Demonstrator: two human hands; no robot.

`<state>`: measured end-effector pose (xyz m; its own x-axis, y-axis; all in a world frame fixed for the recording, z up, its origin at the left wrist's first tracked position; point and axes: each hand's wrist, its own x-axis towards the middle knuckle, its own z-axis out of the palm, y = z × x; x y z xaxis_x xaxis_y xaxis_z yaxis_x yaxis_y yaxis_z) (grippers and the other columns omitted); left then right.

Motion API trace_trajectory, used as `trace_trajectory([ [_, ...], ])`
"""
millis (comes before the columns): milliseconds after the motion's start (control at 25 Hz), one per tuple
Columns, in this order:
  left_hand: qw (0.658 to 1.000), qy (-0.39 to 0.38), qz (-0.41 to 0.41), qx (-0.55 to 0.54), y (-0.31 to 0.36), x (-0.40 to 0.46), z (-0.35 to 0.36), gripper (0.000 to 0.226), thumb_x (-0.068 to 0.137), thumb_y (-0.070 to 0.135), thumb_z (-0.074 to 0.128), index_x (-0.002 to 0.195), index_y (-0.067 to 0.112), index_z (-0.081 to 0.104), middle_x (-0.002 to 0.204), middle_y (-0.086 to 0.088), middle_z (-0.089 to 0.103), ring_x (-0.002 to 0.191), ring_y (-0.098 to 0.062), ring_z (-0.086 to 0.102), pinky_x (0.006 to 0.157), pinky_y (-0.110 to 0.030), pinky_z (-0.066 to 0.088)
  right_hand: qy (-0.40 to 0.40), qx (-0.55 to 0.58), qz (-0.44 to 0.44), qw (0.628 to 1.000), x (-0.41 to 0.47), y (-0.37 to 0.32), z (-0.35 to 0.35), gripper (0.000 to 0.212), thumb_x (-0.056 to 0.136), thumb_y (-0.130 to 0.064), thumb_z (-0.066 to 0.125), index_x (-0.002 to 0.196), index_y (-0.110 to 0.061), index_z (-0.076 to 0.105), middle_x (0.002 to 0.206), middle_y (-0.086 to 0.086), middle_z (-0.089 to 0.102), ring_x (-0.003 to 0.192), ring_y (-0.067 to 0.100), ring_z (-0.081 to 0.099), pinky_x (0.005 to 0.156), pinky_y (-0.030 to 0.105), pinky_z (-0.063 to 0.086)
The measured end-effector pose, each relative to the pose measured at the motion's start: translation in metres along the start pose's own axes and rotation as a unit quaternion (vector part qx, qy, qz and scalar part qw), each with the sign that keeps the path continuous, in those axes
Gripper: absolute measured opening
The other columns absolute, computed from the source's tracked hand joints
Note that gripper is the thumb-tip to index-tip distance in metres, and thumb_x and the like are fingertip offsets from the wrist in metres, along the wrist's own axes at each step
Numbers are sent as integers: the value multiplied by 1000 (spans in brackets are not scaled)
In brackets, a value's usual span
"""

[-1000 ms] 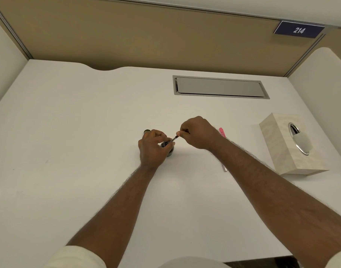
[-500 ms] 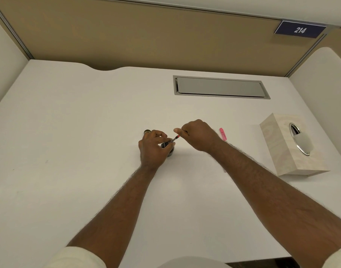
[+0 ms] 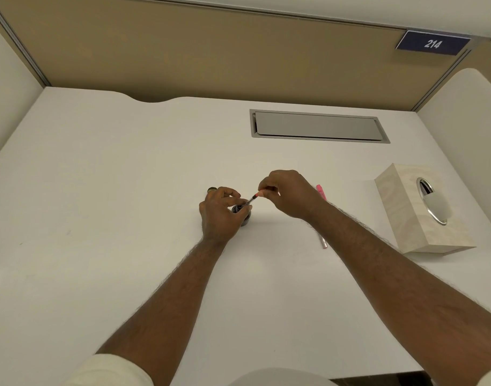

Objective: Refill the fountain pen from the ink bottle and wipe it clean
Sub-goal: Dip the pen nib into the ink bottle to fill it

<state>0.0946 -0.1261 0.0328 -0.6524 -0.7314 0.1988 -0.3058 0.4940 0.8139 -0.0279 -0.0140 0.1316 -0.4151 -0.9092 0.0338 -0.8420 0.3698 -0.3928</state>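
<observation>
Frame centre: left hand (image 3: 220, 211) wraps ink bottle (image 3: 242, 215), steadying it; right hand (image 3: 287, 192) pinches pen section (image 3: 252, 199) at pink end, tip in bottle mouth. Pen light, thin, likely slippery w/ ink; bottle prob. fragile, tippable.

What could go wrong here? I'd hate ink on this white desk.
Three risks, judging from this view:
1. The ink bottle is open and steadied only by the left hand; a nudge could tip it.
2. The pen part held by the right hand is tilted over the mouth and may drip when lifted.
3. The tissue box sits well off to the right, so wiping means a reach.
</observation>
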Motion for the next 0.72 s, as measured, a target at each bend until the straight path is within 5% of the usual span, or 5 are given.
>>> trace_trajectory([
  [280, 1000, 7, 1, 5, 3, -2, -2, 9, 67, 32, 78, 74, 27, 78, 86, 15, 64, 92, -14, 57, 79, -38, 41, -1, -28, 25, 999, 0, -3, 5, 30, 95, -27, 52, 86, -4, 70, 58, -8, 36, 66, 20, 41, 63, 30, 27],
  [520, 1000, 2, -17, 12, 10, 0, -3, 6, 68, 27, 80, 74, 28, 78, 88, 16, 64, 94, -13, 56, 84, -42, 40, 19, 49, 18, 998, -3, 1, 4, 22, 86, -22, 67, 104, -11, 69, 88, 5, 68, 80, 20, 61, 76, 33, 48],
  [720, 1000, -4, -18, 14, 11, 0, -3, 7, 69, 27, 81, 75, 28, 78, 89, 15, 64, 95, -14, 56, 85, -40, 37, 6, -14, 20, 1000, 1, -1, 7, 17, 91, -20, 58, 93, -9, 70, 86, 8, 66, 81, 25, 58, 69, 30, 39],
])
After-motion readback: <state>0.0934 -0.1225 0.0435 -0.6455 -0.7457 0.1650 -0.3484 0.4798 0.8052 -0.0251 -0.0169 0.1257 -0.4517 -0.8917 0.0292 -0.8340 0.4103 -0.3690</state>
